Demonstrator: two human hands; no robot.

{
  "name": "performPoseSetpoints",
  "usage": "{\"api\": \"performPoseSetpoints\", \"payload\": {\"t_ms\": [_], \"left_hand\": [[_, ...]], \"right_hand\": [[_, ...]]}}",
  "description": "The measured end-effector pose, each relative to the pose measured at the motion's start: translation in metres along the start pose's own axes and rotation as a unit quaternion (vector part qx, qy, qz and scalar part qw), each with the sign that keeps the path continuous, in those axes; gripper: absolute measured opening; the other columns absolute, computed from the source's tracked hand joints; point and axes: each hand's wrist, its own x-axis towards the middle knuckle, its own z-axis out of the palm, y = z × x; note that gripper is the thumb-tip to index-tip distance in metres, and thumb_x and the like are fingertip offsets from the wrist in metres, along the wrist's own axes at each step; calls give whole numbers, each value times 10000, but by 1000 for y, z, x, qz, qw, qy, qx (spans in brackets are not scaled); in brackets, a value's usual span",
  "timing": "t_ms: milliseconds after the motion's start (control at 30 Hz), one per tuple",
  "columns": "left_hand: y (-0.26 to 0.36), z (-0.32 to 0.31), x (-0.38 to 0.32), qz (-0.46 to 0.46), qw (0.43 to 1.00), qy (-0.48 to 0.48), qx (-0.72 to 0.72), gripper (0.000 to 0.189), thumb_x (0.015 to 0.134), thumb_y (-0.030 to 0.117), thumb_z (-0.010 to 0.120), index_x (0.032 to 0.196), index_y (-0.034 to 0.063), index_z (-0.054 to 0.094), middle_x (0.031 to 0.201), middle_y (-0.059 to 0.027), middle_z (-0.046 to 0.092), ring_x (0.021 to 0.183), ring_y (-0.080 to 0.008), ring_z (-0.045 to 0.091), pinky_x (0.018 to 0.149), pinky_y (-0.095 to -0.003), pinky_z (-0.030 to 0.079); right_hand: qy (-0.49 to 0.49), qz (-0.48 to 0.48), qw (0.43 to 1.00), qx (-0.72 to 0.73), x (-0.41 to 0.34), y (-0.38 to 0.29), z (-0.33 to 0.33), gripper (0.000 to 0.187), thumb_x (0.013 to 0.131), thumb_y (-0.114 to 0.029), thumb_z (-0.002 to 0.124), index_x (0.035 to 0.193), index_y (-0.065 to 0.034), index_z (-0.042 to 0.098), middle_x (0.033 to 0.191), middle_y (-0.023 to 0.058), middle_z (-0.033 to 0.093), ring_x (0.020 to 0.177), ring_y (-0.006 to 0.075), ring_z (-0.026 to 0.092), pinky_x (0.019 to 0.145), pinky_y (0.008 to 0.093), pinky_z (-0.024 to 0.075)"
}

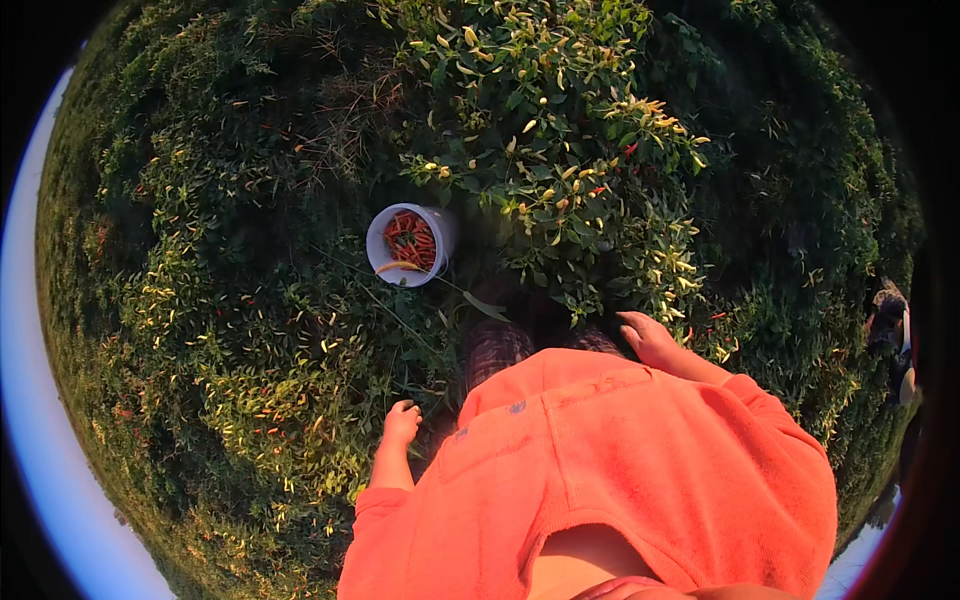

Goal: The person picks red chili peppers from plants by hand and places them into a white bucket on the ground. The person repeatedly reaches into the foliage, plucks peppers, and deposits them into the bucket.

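Note:
My left hand [403, 422] hangs beside my body, fingers curled, near low chilli plants [285, 420] with yellow and orange pods. Whether it holds anything is hidden. On the other side, my right hand [649, 337] hangs at hip height with its fingers apart, and nothing shows in it. It is nearest to a leafy chilli plant [555, 172] bearing pale yellow pods and a few red ones. Ahead of me and to the left, a white plastic bucket [445, 231] leans among the plants. Red chillies [410, 238] lie inside it, with one larger yellow-orange pod [397, 265] at the near rim.
Dense chilli plants surround me on all sides. Dry grass stems [367, 112] stand beyond the bucket, and a long green blade [484, 307] lies close to my legs. At the far right edge, another person [892, 337] is partly visible among the plants.

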Motion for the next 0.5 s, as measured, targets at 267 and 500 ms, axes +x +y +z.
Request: {"api": "performPoseSetpoints", "payload": {"t_ms": [267, 500], "left_hand": [[113, 80, 100, 173, 933, -168, 266, 661, 845, 314, 625, 1331, -51, 366, 1349, -253, 415, 1268, -341, 404, 1024, -361, 357], [115, 141, 172, 358, 893, -207, 177, 405, 863, 186, 564, 1206, -18, 489, 1166, -249, 542, 1098, -353, 534, 931, -386, 438]], "right_hand": [[-21, -80, 992, -92, 163, -63, 87, 499, 841, -220, 564, 1275, 1, 456, 1371, 197, 394, 1234, 356, 415, 1028, 406, 362], [105, -74, 965, -230, 342, -66, 144, 341, 838, -248, 557, 1079, -9, 574, 1118, 226, 556, 1002, 338, 569, 836, 422, 478]]}}
